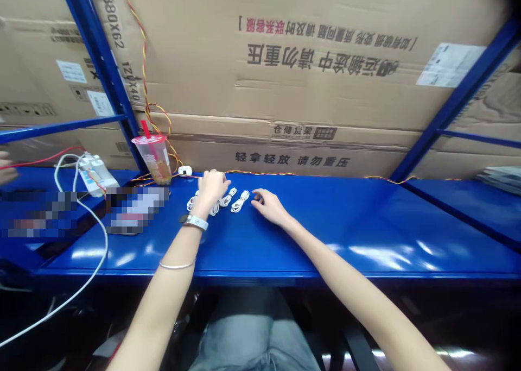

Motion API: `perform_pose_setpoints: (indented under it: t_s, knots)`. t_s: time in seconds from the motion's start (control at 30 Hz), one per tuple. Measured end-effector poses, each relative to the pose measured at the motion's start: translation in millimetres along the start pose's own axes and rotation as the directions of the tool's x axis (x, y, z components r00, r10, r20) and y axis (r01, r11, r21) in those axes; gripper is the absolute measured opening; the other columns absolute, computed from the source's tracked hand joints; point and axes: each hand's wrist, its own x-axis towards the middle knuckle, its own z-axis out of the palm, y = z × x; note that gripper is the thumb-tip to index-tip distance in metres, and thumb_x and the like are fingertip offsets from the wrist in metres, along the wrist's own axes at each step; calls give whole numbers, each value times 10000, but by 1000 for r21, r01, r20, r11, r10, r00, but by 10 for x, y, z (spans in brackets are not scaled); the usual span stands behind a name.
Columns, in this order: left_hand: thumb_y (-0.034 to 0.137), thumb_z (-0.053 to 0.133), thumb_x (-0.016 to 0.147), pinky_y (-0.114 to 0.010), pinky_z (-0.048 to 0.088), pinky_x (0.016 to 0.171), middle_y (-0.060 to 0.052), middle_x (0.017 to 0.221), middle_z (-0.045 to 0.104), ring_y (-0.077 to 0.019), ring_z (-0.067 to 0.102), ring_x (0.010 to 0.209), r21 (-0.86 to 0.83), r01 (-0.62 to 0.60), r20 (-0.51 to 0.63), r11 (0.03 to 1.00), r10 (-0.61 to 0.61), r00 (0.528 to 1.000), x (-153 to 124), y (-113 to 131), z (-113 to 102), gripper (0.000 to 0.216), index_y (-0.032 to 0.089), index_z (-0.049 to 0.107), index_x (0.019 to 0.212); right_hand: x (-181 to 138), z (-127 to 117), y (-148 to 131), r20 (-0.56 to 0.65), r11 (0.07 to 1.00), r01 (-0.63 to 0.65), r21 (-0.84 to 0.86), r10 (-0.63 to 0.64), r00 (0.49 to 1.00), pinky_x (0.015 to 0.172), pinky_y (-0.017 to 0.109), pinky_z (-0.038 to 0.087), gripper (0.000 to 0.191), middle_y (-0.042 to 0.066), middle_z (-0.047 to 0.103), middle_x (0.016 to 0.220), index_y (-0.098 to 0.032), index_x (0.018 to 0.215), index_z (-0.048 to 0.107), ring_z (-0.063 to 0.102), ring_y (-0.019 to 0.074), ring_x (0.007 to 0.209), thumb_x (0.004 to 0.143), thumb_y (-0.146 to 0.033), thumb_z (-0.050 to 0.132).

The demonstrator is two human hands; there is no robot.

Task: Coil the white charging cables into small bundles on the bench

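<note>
Closely worked, a row of coiled white cables [240, 201], each cinched with a dark tie, lies toward the back edge of a blue metal desk [345, 219], left of its middle. The left hand [212, 187] reaches over the row from the front edge, knuckles up, its palm covering part of the coils; white loops show on both sides of it. Its fingertips are hidden, so whether they are clamped on a coil cannot be told. The right hand [267, 205] hovers or rests just beside the rightmost coil, thumb and forefinger bent and parted, with bare blue surface between fingertips and cable. A pale wristband [196, 222] and a thin bangle [177, 266] circle the left arm. Near the back left corner stand a lidded drink cup [152, 159] with a red straw and, to its right, a small white case [185, 171]. A phone-like slab [137, 212], its surface blurred out, lies by the left edge. Twisted red-and-yellow wire [277, 173] trails along the back edge, below printed cardboard [285, 105].
</note>
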Motion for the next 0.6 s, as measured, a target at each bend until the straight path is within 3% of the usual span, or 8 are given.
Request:
perform_pose_setpoints:
  t_s: [0.1, 0.17, 0.3, 0.47, 0.6]
  knots:
    - [434, 457, 849, -364, 460, 859, -154, 1126, 643, -292, 585, 1050, 2, 110, 95, 994, -109, 989, 73, -354, -111, 402, 162, 672, 1052, -60, 117, -107, 50, 991, 130, 26, -132, 990, 997, 425, 388, 571, 152, 507, 1303, -164, 1357, 435, 494, 246, 1181, 829, -325, 581]
    - [465, 500, 822, -340, 481, 819, -153, 1138, 648, -284, 619, 1003, 11, 168, 316, 986, -163, 935, 87, -536, -146, 428, 156, 658, 1072, -84, 213, -188, 88, 986, 155, 61, -160, 983, 1069, 459, 311, 762, 188, 340, 1442, -155, 1446, 297, 319, 278, 1346, 804, -424, 608]
    - [447, 551, 801, -302, 519, 652, -164, 1167, 635, -261, 661, 877, -35, 220, 445, 975, -182, 877, 64, -666, -151, 469, 152, 602, 1161, -75, 398, -381, 216, 985, 149, 85, -165, 962, 1133, 475, 174, 1001, 178, 20, 1554, -196, 1501, 137, 16, 309, 1439, 727, -587, 637]
    - [382, 524, 837, -285, 528, 567, -180, 1173, 618, -225, 666, 794, -117, 263, 497, 958, -173, 850, 57, -673, -116, 462, 140, 519, 1230, -8, 619, -624, 232, 992, 121, -38, -109, 966, 1098, 603, 74, 1081, 140, -24, 1565, -299, 1494, 139, -129, 397, 1405, 628, -714, 636]
    - [354, 512, 844, -266, 536, 566, -154, 1153, 626, -201, 669, 773, -169, 264, 510, 949, -145, 848, 83, -729, -64, 435, 163, 504, 1235, 72, 784, -746, 198, 987, 103, -124, -77, 977, 1022, 701, 94, 938, 106, 25, 1570, -371, 1469, 190, -99, 464, 1386, 688, -732, 562]
